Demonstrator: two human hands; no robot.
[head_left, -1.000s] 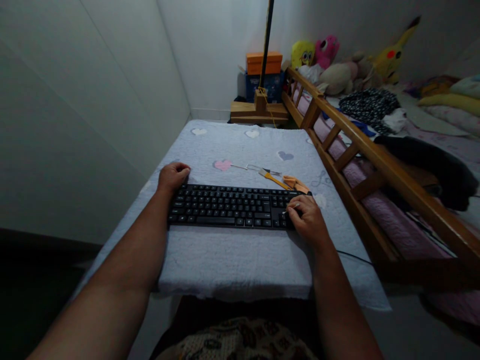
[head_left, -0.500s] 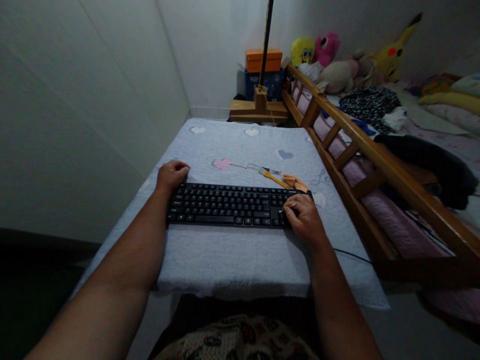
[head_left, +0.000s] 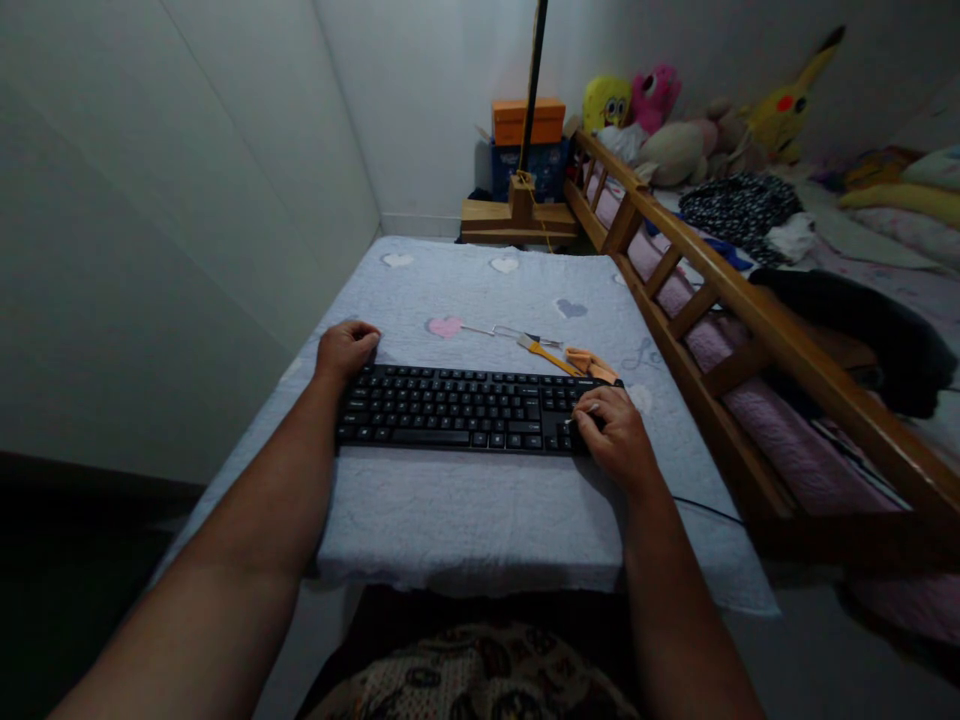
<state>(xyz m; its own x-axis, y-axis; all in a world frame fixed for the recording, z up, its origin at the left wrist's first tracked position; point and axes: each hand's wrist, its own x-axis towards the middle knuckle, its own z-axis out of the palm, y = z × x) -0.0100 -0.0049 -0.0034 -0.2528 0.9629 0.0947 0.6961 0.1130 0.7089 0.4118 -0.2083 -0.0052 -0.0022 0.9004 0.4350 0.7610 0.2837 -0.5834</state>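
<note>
"Where's the keyboard (head_left: 442, 410)?"

"Flat on the pale blue cloth (head_left: 472, 510), right in front of the person, spanning the space between both hands!"

"And the right hand (head_left: 611, 428)?"

"Over the right end of the keys, thumb and fingers pinching a thin, pale stick (head_left: 593, 406), one end poking out toward the keys. Its tip is too small to read."

"Over to the left hand (head_left: 347, 350)!"

"At the far left corner, fingers curled inward. Whether they grip anything, I can't tell from here."

"What's laid out beyond?"

"A yellow-handled brush (head_left: 553, 358) slanting just past the keyboard's far edge, a slim metal tool (head_left: 517, 333) behind it, and a crumpled orange cloth (head_left: 591, 362) by the far right corner. A black cable (head_left: 709, 509) runs out past the right forearm, too!"
</note>
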